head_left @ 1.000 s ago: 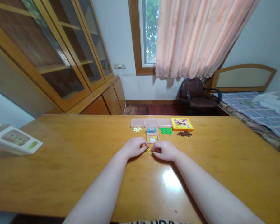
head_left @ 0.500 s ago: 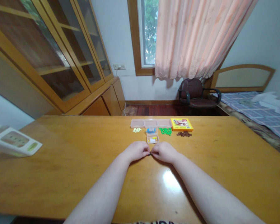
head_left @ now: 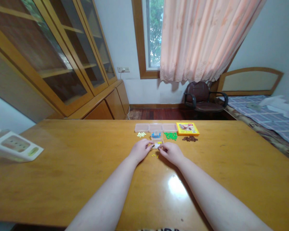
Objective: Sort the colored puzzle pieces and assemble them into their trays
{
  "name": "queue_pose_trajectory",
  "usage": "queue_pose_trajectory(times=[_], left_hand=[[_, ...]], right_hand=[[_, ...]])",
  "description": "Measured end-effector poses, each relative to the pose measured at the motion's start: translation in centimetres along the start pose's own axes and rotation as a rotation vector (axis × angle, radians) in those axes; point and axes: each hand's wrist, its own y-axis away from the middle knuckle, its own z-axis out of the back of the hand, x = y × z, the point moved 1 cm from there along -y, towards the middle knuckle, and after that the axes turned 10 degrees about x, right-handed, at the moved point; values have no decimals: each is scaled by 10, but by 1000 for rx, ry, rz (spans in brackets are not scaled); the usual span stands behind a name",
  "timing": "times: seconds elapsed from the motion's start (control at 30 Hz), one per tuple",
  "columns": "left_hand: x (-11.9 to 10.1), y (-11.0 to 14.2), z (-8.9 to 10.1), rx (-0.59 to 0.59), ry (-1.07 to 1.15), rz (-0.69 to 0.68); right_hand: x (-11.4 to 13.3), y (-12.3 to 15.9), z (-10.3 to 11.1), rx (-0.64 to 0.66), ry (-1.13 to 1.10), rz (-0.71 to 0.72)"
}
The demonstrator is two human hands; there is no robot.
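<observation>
Hands (head_left: 141, 150) (head_left: 171, 152) moved forward to clear box (head_left: 157, 139) | small, bright yellow pieces (head_left: 153, 155) loose | grasp: cannot tell

Tight in the middle here: left hand (head_left: 141, 150) and right hand (head_left: 172, 152) leave only a slim gap at the small clear box (head_left: 156, 140), with yellow pieces (head_left: 153, 155) lying just on the near side. Beyond, 3 clear trays (head_left: 141, 127) bar the way, green pieces (head_left: 170, 136) and yellow box (head_left: 188, 129) crowding the right. Out left, open table (head_left: 86, 144) right up to the white container (head_left: 16, 146)!
</observation>
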Motion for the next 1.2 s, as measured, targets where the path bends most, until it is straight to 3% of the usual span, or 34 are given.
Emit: queue_pose_trajectory(times=[0.13,0.27,0.53,0.83,0.93,1.1,1.2], left_hand=[[-2,5,6,129,-73,-80],[-3,12,15,274,-120,-109],[-2,11,9,319,-125,-101],[-10,13,13,340,-184,-111],[-10,13,12,290,-158,-137],[-8,3,4,-33,-113,-66],[-7,1,1,-35,-120,-61]], right_hand=[[-12,-3,1,-148,-29,-161],[-15,-5,3,-80,0,-208],[1,5,7,251,-26,135],[2,3,11,304,118,167],[7,2,10,298,169,166],[9,2,4,297,163,161],[5,2,3,245,93,164]])
